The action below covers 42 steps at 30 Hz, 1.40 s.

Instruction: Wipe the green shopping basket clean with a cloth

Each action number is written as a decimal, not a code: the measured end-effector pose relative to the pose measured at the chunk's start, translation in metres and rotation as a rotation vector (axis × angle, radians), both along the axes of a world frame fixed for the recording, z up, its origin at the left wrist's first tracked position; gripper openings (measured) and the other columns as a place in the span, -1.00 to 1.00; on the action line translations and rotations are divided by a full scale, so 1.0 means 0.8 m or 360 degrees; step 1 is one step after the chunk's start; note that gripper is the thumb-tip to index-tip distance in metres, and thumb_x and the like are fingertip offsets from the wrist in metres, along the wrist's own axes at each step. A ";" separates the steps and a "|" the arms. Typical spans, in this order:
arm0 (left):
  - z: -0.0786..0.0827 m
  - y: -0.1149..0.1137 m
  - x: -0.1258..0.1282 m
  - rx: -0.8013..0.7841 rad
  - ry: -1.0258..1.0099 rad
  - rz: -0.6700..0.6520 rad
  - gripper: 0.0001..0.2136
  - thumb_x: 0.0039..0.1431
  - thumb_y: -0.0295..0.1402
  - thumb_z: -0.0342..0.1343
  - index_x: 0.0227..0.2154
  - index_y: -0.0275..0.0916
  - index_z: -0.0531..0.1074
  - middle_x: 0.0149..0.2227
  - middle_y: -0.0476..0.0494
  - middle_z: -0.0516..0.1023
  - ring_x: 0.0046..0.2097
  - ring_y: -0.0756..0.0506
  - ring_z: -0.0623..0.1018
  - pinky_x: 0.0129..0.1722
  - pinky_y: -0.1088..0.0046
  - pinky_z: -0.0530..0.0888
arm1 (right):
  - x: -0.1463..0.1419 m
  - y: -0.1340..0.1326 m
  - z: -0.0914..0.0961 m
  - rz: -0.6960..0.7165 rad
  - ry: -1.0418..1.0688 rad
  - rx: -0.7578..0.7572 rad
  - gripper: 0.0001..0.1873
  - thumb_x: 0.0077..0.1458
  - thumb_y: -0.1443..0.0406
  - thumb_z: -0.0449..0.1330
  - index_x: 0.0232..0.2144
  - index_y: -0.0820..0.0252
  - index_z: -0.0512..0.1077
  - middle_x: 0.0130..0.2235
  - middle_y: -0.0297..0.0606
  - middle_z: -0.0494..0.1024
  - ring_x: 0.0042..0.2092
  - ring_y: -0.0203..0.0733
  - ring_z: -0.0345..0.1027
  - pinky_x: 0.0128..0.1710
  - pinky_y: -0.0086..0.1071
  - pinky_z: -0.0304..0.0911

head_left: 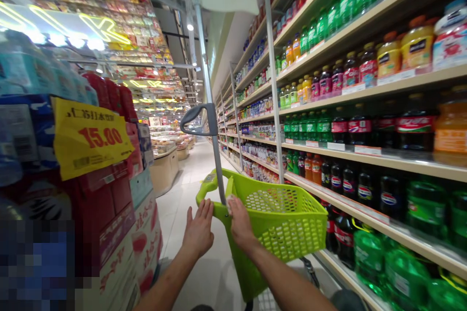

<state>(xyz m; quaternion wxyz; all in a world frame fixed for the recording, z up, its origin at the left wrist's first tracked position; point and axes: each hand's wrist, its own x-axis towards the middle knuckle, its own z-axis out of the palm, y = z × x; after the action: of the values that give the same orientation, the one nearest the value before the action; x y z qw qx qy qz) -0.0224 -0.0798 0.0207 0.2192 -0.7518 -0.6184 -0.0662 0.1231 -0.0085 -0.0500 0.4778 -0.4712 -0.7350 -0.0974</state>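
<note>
A lime-green shopping basket [288, 223] on a trolley stands in front of me in a shop aisle. A grey pole [213, 126] with a handle rises from its near rim. My left hand [199, 231] rests against the basket's near edge, fingers stretched out and close together. My right hand [239, 221] is closed over the rim at the foot of the pole. The basket holds nothing that I can see.
Shelves [365, 155] of soft-drink bottles run along the right side, close to the basket. On the left stands a stack of drink cartons [120, 214] with a yellow price sign [89, 138] reading 15.00. The tiled aisle floor [197, 165] leads ahead to display counters.
</note>
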 end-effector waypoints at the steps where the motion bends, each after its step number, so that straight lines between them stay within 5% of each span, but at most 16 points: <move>1: -0.001 -0.001 0.001 0.0003 0.0002 -0.0006 -0.25 -0.20 -0.44 -0.13 0.18 -0.35 -0.10 0.26 -0.16 -0.17 0.26 -0.15 -0.13 0.17 0.02 -0.17 | -0.007 -0.001 0.000 0.0031 -0.0045 0.0020 -0.43 -0.02 0.56 -0.09 0.08 0.24 0.21 0.14 -0.14 0.20 0.17 -0.12 0.01 0.09 -0.18 0.07; 3: -0.002 -0.002 0.003 0.0012 0.0002 -0.0013 -0.25 -0.20 -0.44 -0.13 0.18 -0.36 -0.11 0.26 -0.16 -0.17 0.27 -0.16 -0.14 0.18 0.03 -0.17 | 0.014 -0.003 -0.012 0.0012 -0.0110 0.0017 -0.40 -0.03 0.57 -0.09 0.08 0.23 0.20 0.16 -0.14 0.18 0.19 -0.10 -0.03 0.11 -0.13 0.04; 7: -0.006 -0.003 0.009 0.0027 -0.0025 -0.0036 -0.26 -0.18 -0.44 -0.13 0.18 -0.37 -0.11 0.27 -0.15 -0.18 0.27 -0.16 -0.16 0.18 0.06 -0.16 | 0.126 0.005 -0.056 -0.0290 0.0024 0.0008 -0.39 -0.06 0.61 -0.15 0.01 0.16 0.30 0.08 -0.19 0.30 0.15 -0.12 0.06 0.11 -0.10 0.02; 9: -0.008 -0.002 0.014 0.0034 -0.0049 -0.0046 -0.27 -0.17 -0.45 -0.13 0.18 -0.37 -0.11 0.27 -0.15 -0.19 0.27 -0.16 -0.17 0.19 0.09 -0.15 | 0.153 0.012 -0.063 -0.0367 0.0086 -0.0021 -0.37 -0.10 0.62 -0.17 -0.01 0.17 0.33 0.06 -0.17 0.33 0.14 -0.11 0.09 0.11 -0.09 0.02; 16: -0.009 0.001 0.025 0.0041 -0.0056 -0.0053 -0.27 -0.17 -0.43 -0.12 0.18 -0.39 -0.09 0.26 -0.18 -0.16 0.27 -0.16 -0.16 0.18 0.10 -0.12 | 0.047 0.012 -0.022 -0.0018 0.0021 0.0029 -0.44 -0.04 0.58 -0.14 0.03 0.32 0.27 0.14 -0.09 0.20 0.19 -0.10 -0.04 0.13 -0.09 0.03; 23: -0.019 -0.004 0.023 0.0134 -0.0050 -0.0083 -0.28 -0.17 -0.45 -0.13 0.18 -0.39 -0.09 0.26 -0.19 -0.17 0.27 -0.17 -0.15 0.18 0.13 -0.10 | 0.143 0.014 -0.057 -0.0246 0.0201 -0.0021 -0.37 -0.08 0.60 -0.17 0.01 0.18 0.30 0.07 -0.20 0.32 0.15 -0.13 0.07 0.12 -0.08 0.03; 30: -0.023 0.003 0.023 0.0142 -0.0056 -0.0072 -0.27 -0.18 -0.46 -0.13 0.18 -0.38 -0.09 0.26 -0.17 -0.16 0.27 -0.18 -0.17 0.18 0.12 -0.09 | 0.043 0.006 -0.020 0.0072 0.0111 0.0105 -0.35 -0.05 0.57 -0.16 0.12 0.21 0.15 0.16 -0.19 0.18 0.17 -0.17 0.01 0.10 -0.17 0.10; 37: -0.028 -0.004 0.027 0.0162 -0.0094 -0.0096 -0.28 -0.17 -0.47 -0.13 0.17 -0.37 -0.07 0.27 -0.18 -0.17 0.27 -0.17 -0.17 0.18 0.12 -0.13 | 0.118 0.002 -0.049 -0.0212 0.0128 0.0005 -0.37 -0.09 0.61 -0.17 0.02 0.22 0.29 0.09 -0.12 0.29 0.16 -0.09 0.03 0.11 -0.02 0.03; 42: -0.001 0.007 0.022 0.0179 -0.0138 -0.0121 -0.34 -0.12 -0.45 -0.11 0.16 -0.30 -0.03 0.23 -0.21 0.03 0.23 -0.17 0.01 0.16 0.17 -0.06 | 0.079 -0.002 -0.045 0.0026 0.0199 0.0032 -0.28 -0.09 0.61 -0.21 0.15 0.18 0.08 0.17 -0.23 0.15 0.21 -0.20 -0.08 0.14 -0.13 0.04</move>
<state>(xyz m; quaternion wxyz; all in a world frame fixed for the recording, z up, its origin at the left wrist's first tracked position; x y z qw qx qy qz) -0.0047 -0.0741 0.0200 0.2313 -0.7576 -0.5937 -0.1416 0.1861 -0.0101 -0.0861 0.5284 -0.4654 -0.7065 -0.0713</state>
